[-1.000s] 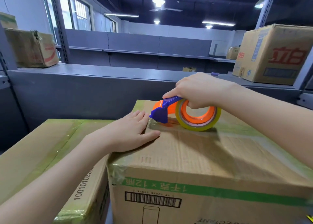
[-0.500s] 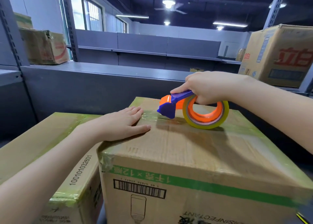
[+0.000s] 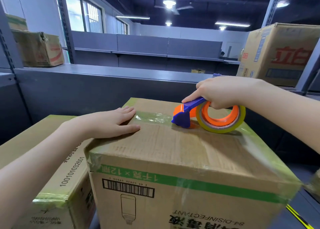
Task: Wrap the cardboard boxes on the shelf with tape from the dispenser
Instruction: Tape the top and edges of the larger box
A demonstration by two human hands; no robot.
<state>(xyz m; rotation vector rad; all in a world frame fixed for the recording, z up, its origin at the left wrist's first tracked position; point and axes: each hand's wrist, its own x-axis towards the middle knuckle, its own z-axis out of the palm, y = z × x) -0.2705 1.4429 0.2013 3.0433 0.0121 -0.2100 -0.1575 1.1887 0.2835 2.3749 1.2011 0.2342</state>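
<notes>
A large cardboard box [image 3: 181, 152] with a green stripe and a barcode stands in front of me, its edges covered in yellowish tape. My right hand [image 3: 223, 91] grips the blue and orange tape dispenser [image 3: 207, 116], whose blue head presses on the box top near the far edge. A strip of shiny tape [image 3: 152, 117] runs from the dispenser leftward to my left hand [image 3: 110, 124]. That hand lies flat on the box's far left corner, fingers straight, pressing the tape end down.
A lower taped box [image 3: 43, 152] sits against the left side. A grey shelf ledge [image 3: 121, 72] runs behind, with a worn box [image 3: 39, 50] on the left and a big red-lettered box [image 3: 280, 53] on the right. Grey shelf uprights stand at both sides.
The dispenser has slid to the right across the box top, away from my left hand, laying a longer strip of tape. My left hand keeps pressing the same corner.
</notes>
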